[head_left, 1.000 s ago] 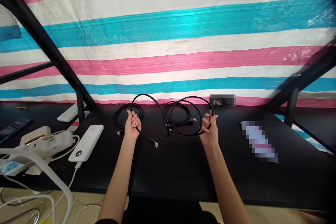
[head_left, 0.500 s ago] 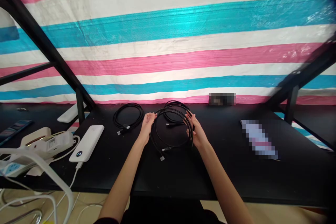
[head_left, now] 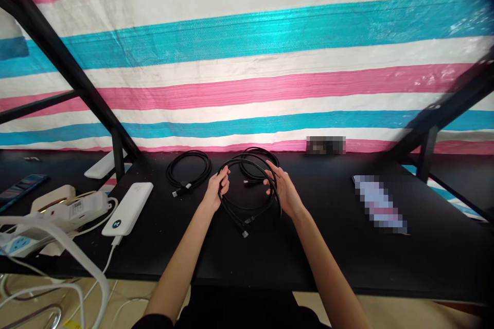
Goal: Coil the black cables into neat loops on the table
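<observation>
Between my hands is a coiled black cable (head_left: 231,214), raised over the black table. Its two ends hang at the lower side of the loop, one with a pale-tipped plug (head_left: 244,234). My left hand (head_left: 217,188) is closed around the left side of the coil. At the opposite side, my right hand (head_left: 286,188) loosely holds the loop, the strands passing between thumb and long, bent fingers. Partly covered by this loop, a second black coil (head_left: 266,151) lies behind it. A third coiled cable (head_left: 209,170) rests to the left, its plugs showing.
To the left lies a white power bank (head_left: 129,208) with a white cable plugged in, beside a cluttered power strip (head_left: 73,214). A blurred flat device (head_left: 380,204) is at right, and a blurred dark object (head_left: 326,145) at the back. Black frame posts (head_left: 116,149) flank the table.
My left fingers have curled more fully around the coil. My right hand has shifted slightly left, its fingers more spread. The loop has narrowed and its hanging plugs have moved a little right.
</observation>
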`<action>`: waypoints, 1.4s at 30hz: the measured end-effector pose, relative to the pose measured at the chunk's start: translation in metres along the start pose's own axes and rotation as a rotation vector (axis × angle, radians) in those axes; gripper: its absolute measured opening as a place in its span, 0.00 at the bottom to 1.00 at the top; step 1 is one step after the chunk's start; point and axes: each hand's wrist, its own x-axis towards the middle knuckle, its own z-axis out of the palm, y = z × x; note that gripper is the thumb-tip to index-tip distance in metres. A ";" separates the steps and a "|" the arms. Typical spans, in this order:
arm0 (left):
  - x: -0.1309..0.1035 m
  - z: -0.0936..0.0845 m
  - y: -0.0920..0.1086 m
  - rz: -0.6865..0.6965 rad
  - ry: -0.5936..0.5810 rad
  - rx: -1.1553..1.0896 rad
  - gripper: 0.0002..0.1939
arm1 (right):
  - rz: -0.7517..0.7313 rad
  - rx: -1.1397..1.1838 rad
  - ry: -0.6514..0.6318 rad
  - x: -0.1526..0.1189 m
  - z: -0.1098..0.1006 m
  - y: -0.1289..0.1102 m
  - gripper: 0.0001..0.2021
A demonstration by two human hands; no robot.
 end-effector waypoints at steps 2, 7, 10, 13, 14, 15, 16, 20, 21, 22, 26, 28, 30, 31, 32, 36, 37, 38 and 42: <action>0.000 0.001 0.001 -0.031 -0.006 -0.075 0.16 | -0.032 -0.032 -0.012 0.002 0.001 0.006 0.21; -0.003 0.006 -0.001 -0.173 -0.094 -0.215 0.12 | -0.057 -0.041 0.042 0.009 0.000 0.014 0.24; -0.005 0.006 0.001 -0.230 -0.143 -0.274 0.11 | 0.009 0.091 0.041 0.009 -0.003 0.007 0.22; -0.005 0.004 0.004 -0.234 -0.167 -0.319 0.14 | 0.081 0.232 -0.016 0.006 -0.005 -0.002 0.24; -0.005 0.003 0.004 -0.231 -0.172 -0.327 0.14 | 0.083 0.233 -0.008 0.005 -0.005 -0.004 0.25; -0.005 0.003 0.005 -0.228 -0.178 -0.330 0.15 | 0.068 0.200 0.018 0.004 -0.005 -0.004 0.24; -0.005 0.003 0.005 -0.225 -0.182 -0.328 0.15 | 0.041 0.140 0.051 0.004 -0.004 -0.002 0.22; -0.005 0.005 0.003 -0.206 -0.194 -0.277 0.15 | -0.079 -0.094 0.137 0.006 -0.003 0.008 0.22; -0.005 0.006 0.002 -0.197 -0.194 -0.257 0.15 | -0.089 -0.108 0.149 0.007 -0.003 0.011 0.21; -0.005 0.007 0.001 -0.188 -0.193 -0.234 0.15 | -0.091 -0.109 0.161 0.008 -0.004 0.012 0.19; -0.005 0.008 0.000 -0.158 -0.167 -0.113 0.16 | -0.068 -0.062 0.145 0.007 -0.005 0.008 0.18; -0.004 0.007 0.000 -0.153 -0.149 -0.064 0.18 | -0.040 -0.014 0.094 0.006 -0.005 0.005 0.21; -0.003 0.004 0.000 -0.152 -0.135 -0.028 0.21 | -0.021 0.004 0.063 0.004 -0.004 0.003 0.21; -0.002 0.003 0.000 -0.150 -0.128 -0.011 0.23 | -0.018 -0.006 0.060 0.004 -0.004 0.002 0.20; -0.002 0.002 0.001 -0.150 -0.125 0.006 0.25 | -0.020 -0.020 0.064 0.004 -0.004 0.003 0.18; -0.003 -0.002 0.004 -0.182 -0.202 0.031 0.29 | -0.043 -0.043 0.068 0.004 -0.002 0.005 0.18; -0.004 -0.003 0.006 -0.205 -0.254 0.019 0.29 | -0.046 -0.040 0.065 0.003 -0.002 0.005 0.19; -0.005 -0.003 0.007 -0.234 -0.311 -0.002 0.30 | -0.048 -0.033 0.061 0.003 -0.002 0.004 0.20; -0.008 -0.002 0.011 -0.347 -0.432 -0.114 0.29 | -0.028 -0.002 0.034 0.002 -0.003 0.001 0.25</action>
